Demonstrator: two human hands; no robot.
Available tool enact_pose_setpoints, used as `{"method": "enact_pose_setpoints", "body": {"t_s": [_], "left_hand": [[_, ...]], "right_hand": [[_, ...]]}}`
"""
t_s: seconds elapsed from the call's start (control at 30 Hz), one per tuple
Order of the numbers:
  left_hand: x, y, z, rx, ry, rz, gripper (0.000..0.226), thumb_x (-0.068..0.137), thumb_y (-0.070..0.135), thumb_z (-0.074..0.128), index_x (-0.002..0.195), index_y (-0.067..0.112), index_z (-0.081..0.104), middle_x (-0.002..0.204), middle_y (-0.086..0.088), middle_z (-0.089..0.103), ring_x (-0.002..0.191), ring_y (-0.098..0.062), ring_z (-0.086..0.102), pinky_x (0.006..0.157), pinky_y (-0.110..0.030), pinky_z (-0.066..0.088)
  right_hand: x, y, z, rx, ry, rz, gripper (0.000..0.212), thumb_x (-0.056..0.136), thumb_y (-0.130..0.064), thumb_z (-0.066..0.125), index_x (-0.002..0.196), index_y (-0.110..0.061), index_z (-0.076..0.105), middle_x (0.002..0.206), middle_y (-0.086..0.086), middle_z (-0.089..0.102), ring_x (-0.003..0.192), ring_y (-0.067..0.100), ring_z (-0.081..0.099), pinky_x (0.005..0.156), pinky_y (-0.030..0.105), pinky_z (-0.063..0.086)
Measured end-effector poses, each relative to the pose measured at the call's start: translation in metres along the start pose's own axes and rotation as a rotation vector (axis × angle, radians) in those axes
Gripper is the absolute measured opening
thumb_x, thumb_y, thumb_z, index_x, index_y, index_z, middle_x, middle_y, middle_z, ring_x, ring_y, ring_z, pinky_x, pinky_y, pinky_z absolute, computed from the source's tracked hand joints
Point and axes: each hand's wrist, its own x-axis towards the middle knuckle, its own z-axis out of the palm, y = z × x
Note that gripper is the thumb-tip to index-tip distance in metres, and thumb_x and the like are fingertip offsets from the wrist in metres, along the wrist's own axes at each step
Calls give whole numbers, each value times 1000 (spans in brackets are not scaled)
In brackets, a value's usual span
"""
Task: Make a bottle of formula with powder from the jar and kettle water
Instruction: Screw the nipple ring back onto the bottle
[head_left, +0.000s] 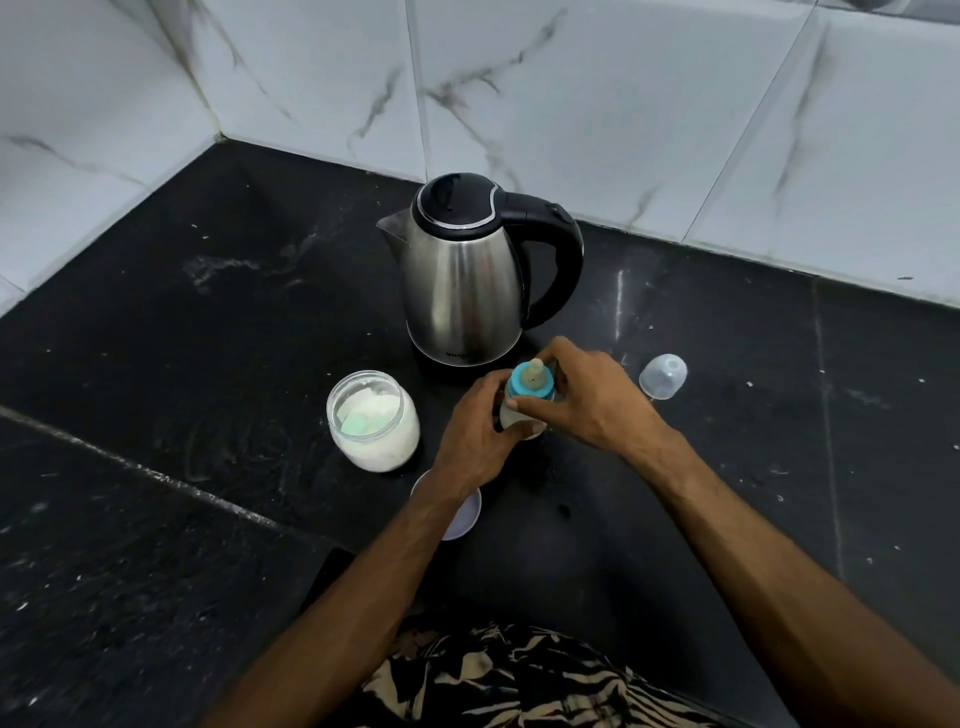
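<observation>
A baby bottle (511, 413) stands upright on the black counter in front of the steel kettle (462, 291). It holds white liquid and carries a blue ring with a teat (532, 382). My left hand (475, 436) grips the bottle's body from the left. My right hand (582, 397) curls its thumb and fingers round the blue ring. An open glass jar (373, 421) of white powder, with a green scoop inside, sits to the left of the bottle.
A clear bottle cap (663, 375) lies on its side to the right. A pale round lid (462, 512) lies under my left wrist. The black counter (208, 364) meets marble-tiled walls at the back and left.
</observation>
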Motion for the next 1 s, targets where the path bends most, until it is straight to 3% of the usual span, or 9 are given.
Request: {"method": "enact_pose_setpoints", "body": {"t_s": [0.1, 0.2, 0.3, 0.43, 0.5, 0.6, 0.73, 0.87, 1.0], "left_hand": [[0, -1, 0, 3, -5, -5, 57, 82, 26, 75, 132, 23, 49, 131, 3, 57, 121, -10, 55, 102, -38, 49], [-1, 0, -1, 11, 6, 11, 55, 83, 33, 73, 131, 23, 49, 130, 4, 58, 119, -9, 56, 101, -36, 49], [0, 0, -1, 14, 17, 7, 54, 81, 29, 76, 128, 25, 51, 127, 8, 59, 115, -5, 57, 99, -33, 50], [-2, -3, 1, 33, 21, 25, 53, 83, 27, 74, 129, 25, 50, 127, 8, 59, 115, -4, 57, 98, -28, 50], [-2, -3, 1, 36, 14, 30, 52, 84, 26, 74, 130, 24, 49, 127, 8, 58, 115, -2, 55, 96, -21, 47], [-1, 0, 0, 58, 9, 18, 52, 84, 25, 73, 130, 22, 48, 129, 5, 57, 113, -1, 52, 93, -14, 43], [-1, -2, 1, 68, 2, 26, 52, 85, 27, 72, 130, 22, 48, 129, 3, 58, 117, -9, 56, 100, -33, 49], [-2, -3, 2, 81, 13, 32, 51, 85, 26, 72, 130, 19, 48, 127, 2, 59, 116, -12, 57, 98, -39, 50], [-2, -1, 1, 98, 11, 38, 51, 85, 28, 72, 128, 19, 48, 126, 2, 59, 115, -11, 57, 98, -36, 50]], "right_hand": [[-2, -1, 0, -46, 31, 10, 63, 69, -66, 69, 114, -25, 52, 94, -15, 59, 85, 8, 62, 72, 28, 55], [-1, 3, -12, -82, -78, -91, 71, 76, -65, 65, 134, -30, 45, 104, -11, 63, 89, 6, 58, 79, 31, 54], [2, 6, -11, -55, -80, -146, 58, 80, -66, 56, 123, -28, 52, 106, -10, 68, 89, 8, 63, 79, 38, 57], [-4, 0, 7, -33, 34, -63, 57, 77, -69, 56, 111, -23, 49, 101, -4, 70, 86, 13, 68, 72, 37, 60], [-6, 0, 8, -4, 62, -58, 53, 79, -63, 62, 112, -24, 49, 101, -5, 70, 85, 11, 67, 72, 35, 60], [-2, 1, -1, -37, -35, -107, 57, 83, -59, 63, 126, -25, 47, 107, -3, 69, 85, 9, 64, 76, 36, 59], [-1, 0, 0, -105, -21, -111, 61, 79, -71, 46, 119, -25, 46, 103, -2, 70, 85, 16, 67, 72, 40, 59], [-7, -4, 17, -61, 90, -21, 52, 83, -63, 58, 113, -22, 44, 98, -1, 70, 80, 17, 68, 68, 40, 59], [-9, -6, 23, -2, 127, 22, 53, 84, -56, 66, 119, -22, 46, 106, 0, 70, 89, 16, 68, 75, 37, 59]]}}
